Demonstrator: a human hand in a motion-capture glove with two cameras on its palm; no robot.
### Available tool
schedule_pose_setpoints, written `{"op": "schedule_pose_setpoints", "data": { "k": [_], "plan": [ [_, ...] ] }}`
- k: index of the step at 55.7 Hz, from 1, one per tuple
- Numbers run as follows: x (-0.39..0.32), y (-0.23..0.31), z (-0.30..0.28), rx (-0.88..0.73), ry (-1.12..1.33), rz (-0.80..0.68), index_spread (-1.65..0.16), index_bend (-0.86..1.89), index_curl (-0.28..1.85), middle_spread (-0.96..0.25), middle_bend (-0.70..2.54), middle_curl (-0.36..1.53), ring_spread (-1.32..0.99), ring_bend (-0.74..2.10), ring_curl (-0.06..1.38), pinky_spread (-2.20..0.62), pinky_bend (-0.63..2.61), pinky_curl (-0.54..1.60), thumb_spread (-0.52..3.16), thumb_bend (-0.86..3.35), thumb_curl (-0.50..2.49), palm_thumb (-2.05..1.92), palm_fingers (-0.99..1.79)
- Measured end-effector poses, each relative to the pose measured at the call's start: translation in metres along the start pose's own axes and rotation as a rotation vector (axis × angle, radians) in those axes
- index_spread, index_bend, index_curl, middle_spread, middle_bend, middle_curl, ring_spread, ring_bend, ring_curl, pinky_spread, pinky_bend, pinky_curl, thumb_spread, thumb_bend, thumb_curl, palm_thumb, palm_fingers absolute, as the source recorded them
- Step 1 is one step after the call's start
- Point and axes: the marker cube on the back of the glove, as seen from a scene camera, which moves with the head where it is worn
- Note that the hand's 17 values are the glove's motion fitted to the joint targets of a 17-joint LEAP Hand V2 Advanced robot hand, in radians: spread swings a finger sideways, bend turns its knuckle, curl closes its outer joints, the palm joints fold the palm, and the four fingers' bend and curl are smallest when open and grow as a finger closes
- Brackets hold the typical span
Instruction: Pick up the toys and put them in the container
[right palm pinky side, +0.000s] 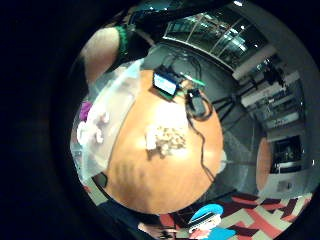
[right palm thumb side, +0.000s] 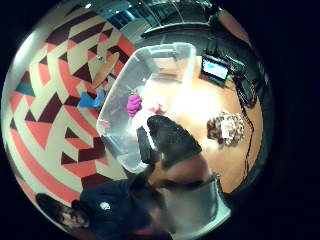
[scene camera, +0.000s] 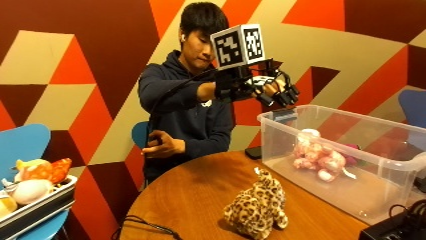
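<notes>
In the outside view my gloved right hand (scene camera: 269, 87) is raised over the near end of a clear plastic container (scene camera: 373, 195). Its fingers hang loosely curled and hold nothing. A pink plush toy (scene camera: 316, 155) lies inside the container beside a purple toy (scene camera: 351, 148). A leopard-spotted plush toy (scene camera: 259, 205) sits upright on the round wooden table (scene camera: 186, 200), in front of the container. The palm views look down on the container (right palm thumb side: 165, 52), the purple toy (right palm thumb side: 133, 104), the pink toy (right palm pinky side: 95, 127) and the leopard toy (right palm pinky side: 165, 140).
A blue chair (scene camera: 23, 142) at the left carries a tray (scene camera: 33, 207) with several more soft toys. A black device with a lit screen (right palm thumb side: 216, 69) and a cable (right palm pinky side: 200, 140) lie on the table beyond the container. The person's bare left hand (scene camera: 163, 148) rests near the table's edge.
</notes>
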Motion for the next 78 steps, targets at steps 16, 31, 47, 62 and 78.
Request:
{"op": "schedule_pose_setpoints", "data": {
  "k": [16, 31, 47, 62, 78],
  "plan": [
    [0.076, 0.007, 0.090, -0.230, -0.035, 0.085, -0.31, 0.11, 0.61, -0.07, 0.41, 0.47, -0.16, 0.76, 0.28, 0.02, 0.79, 0.48, 1.26, -0.03, 0.34, -0.04, -0.14],
    [0.092, 0.011, 0.200, -0.373, -0.031, 0.068, -0.31, 0.14, 0.46, -0.04, 0.26, 0.42, -0.09, 0.58, 0.22, 0.03, 0.76, 0.44, 1.22, -0.01, 0.31, 0.00, -0.06],
    [0.103, 0.002, 0.235, -0.074, -0.059, 0.069, -0.27, 0.17, 0.42, -0.12, 0.71, 0.54, -0.25, 1.10, 0.35, -0.14, 0.57, 0.33, 1.26, 0.19, 0.42, 0.47, 0.88],
    [0.093, -0.013, 0.234, 0.094, 0.010, 0.057, -0.27, 0.35, 0.59, -0.16, 0.92, 0.66, -0.27, 1.28, 0.47, -0.36, 0.84, 0.47, 0.85, 0.12, 0.57, 0.62, 1.34],
    [0.061, -0.023, 0.159, -0.004, 0.050, 0.054, -0.30, 0.65, 0.84, -0.18, 1.11, 0.73, -0.29, 1.43, 0.53, -0.41, 1.06, 0.60, 0.67, 0.08, 0.71, 0.66, 1.20]
  ]
}}
